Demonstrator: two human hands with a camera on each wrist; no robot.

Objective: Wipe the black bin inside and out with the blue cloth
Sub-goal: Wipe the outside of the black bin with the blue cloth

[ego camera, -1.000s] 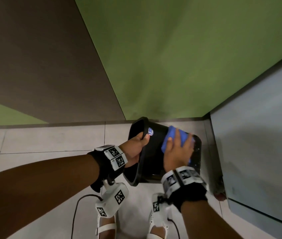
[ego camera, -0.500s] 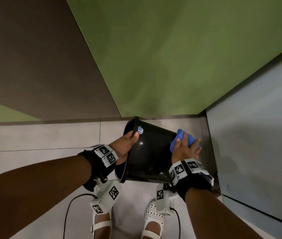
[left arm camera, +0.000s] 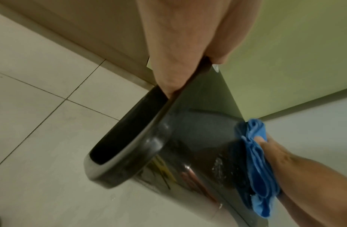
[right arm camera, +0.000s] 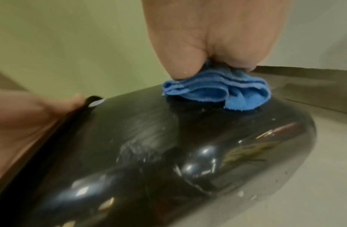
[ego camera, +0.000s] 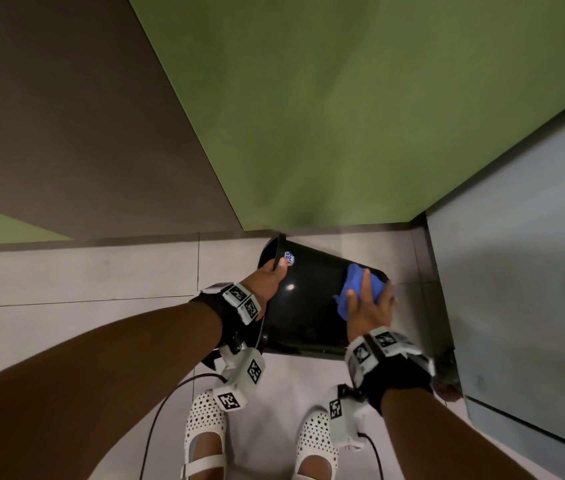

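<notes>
The bin is gripped at its rim by left fingers; its long axis runs rightward, where the cloth is pressed under spread right fingers.

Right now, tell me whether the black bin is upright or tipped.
Tipped. The black bin lies on its side, mouth facing left; the left hand grips its rim while the right hand presses the blue cloth on its outer wall.

Under us is a floor of pale square tiles with thin dark joints. Our two feet in white dotted shoes stand on it. Small white specks dot the tiles. We cannot tell whether the tilted bin touches it.
</notes>
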